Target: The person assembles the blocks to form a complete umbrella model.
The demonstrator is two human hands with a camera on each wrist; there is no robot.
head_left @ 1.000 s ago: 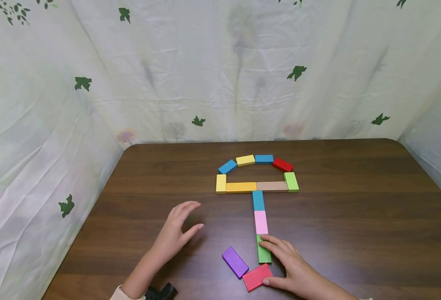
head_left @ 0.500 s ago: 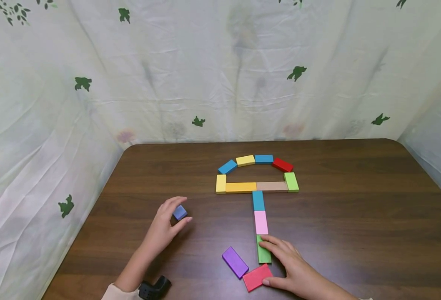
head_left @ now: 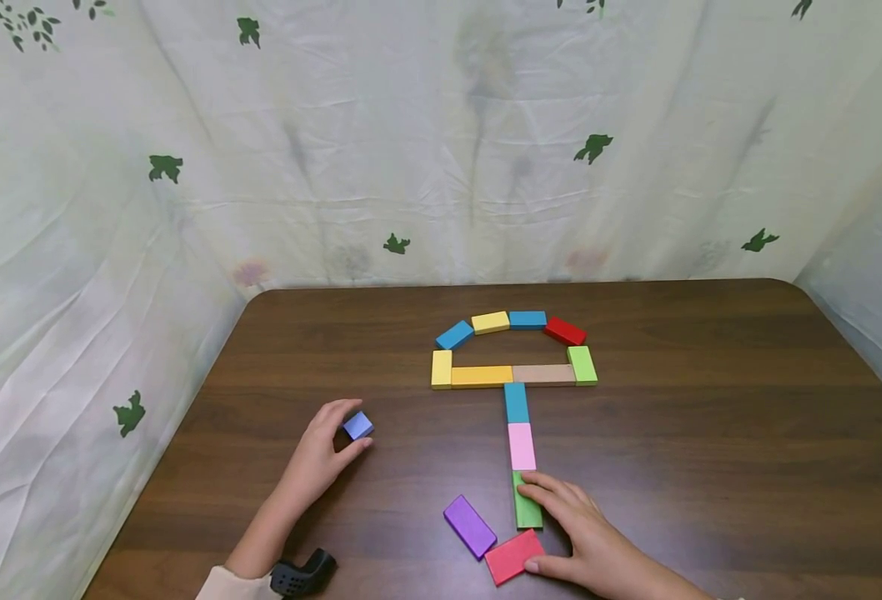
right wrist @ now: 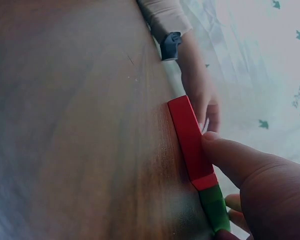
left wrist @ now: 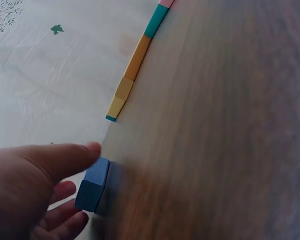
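Note:
My left hand (head_left: 317,452) is spread around a small blue block (head_left: 358,426) on the left of the table, thumb and fingers apart. In the left wrist view the thumb tip sits close to the blue block (left wrist: 92,185); whether it touches cannot be told. My right hand (head_left: 578,525) rests its fingertips on a green block (head_left: 527,510). Its thumb touches the edge of a red block (head_left: 514,557), also seen as a red block (right wrist: 190,140) in the right wrist view. A purple block (head_left: 470,527) lies aslant, against or very near the red one's corner.
Above the green block run a pink block (head_left: 521,446) and a teal block (head_left: 516,403), up to an orange block (head_left: 482,377) and a tan block (head_left: 543,374). Several coloured blocks arch behind these. A patterned cloth (head_left: 426,150) hangs beyond the brown table (head_left: 711,417).
My left hand has drawn back to the left, and the blue block, earlier out of sight, now shows between thumb and fingers. The right hand has stayed in place.

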